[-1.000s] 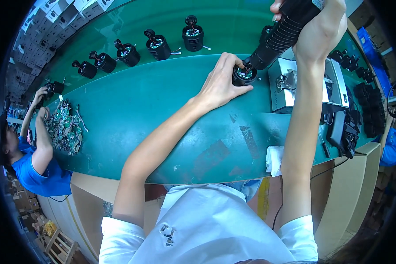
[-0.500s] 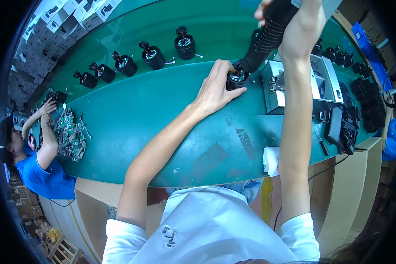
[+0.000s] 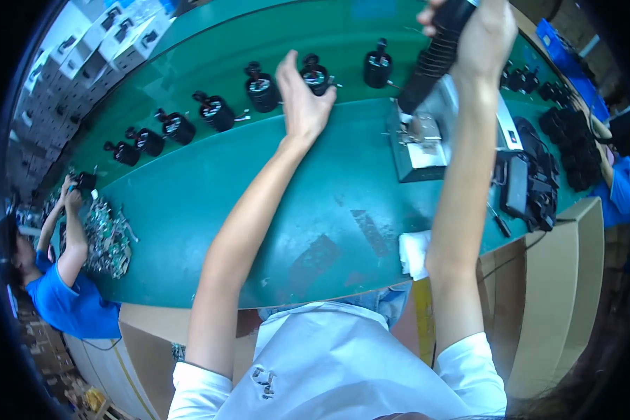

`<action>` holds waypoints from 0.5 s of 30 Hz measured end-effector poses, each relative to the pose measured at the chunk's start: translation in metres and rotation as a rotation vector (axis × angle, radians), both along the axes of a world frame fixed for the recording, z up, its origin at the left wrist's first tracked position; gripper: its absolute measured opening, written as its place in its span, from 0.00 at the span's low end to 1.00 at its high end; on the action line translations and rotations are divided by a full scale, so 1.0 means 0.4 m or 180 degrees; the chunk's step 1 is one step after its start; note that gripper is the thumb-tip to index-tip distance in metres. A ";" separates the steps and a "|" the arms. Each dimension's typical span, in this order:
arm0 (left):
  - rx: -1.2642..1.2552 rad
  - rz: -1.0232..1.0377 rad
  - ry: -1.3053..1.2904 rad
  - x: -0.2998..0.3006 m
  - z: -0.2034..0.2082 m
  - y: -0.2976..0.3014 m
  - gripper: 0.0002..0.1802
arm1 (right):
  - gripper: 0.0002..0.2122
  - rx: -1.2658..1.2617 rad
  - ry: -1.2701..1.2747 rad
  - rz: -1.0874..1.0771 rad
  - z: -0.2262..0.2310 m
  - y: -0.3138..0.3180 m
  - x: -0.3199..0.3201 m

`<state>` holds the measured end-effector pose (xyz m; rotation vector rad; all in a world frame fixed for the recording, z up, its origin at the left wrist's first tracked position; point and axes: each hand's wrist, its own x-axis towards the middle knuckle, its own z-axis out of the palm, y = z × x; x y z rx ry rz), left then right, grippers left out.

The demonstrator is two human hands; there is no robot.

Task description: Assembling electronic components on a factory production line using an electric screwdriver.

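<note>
My right hand (image 3: pixel 488 45) is wrapped round a black electric screwdriver (image 3: pixel 437 56) with a ribbed body. The driver's lower end is over the front of a grey-white box-shaped machine (image 3: pixel 427 155), apparently a screw feeder, with metal parts at its front. My left hand (image 3: pixel 304 105) has its fingers stretched and thumb spread around the near side of a black round housing (image 3: pixel 315 78). Inside that housing wires and a circuit board show, and a small black part stands up from its rim. Whether the thumb still touches the housing is unclear.
Similar black housings (image 3: pixel 217 113) stand in a row along the green table (image 3: pixel 189 224). A pile of circuit boards (image 3: pixel 108 238) lies left, near a co-worker in blue (image 3: pixel 70 301). At right are stacked black parts (image 3: pixel 567 140), a black adapter (image 3: pixel 514 183), a screwdriver (image 3: pixel 498 222) and cardboard boxes (image 3: pixel 556 294).
My left hand has moved away and leftward with the housing, which now stands in the row, and its fingers have spread. The electric screwdriver has moved from the housing to the box-shaped machine.
</note>
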<state>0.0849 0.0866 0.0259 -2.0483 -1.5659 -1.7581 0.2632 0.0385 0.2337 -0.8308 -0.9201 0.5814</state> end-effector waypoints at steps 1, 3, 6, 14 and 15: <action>-0.0012 -0.0055 -0.0017 0.047 0.005 0.001 0.40 | 0.22 0.0027 0.0181 0.0093 -0.003 0.002 -0.006; 0.0305 -0.0347 0.0192 0.117 0.029 -0.002 0.41 | 0.22 0.0046 0.0361 0.0177 -0.003 -0.004 0.019; 0.0410 -0.0576 0.0351 0.169 0.045 0.006 0.42 | 0.23 0.0097 0.0453 0.0157 0.023 -0.032 0.037; -0.1400 -0.0712 -0.0345 0.254 0.036 0.104 0.40 | 0.24 0.0620 0.0263 -0.0017 0.079 -0.054 0.044; -0.1559 -0.0661 -0.0365 0.255 0.039 0.109 0.39 | 0.24 0.0610 0.0269 -0.0052 0.086 -0.062 0.041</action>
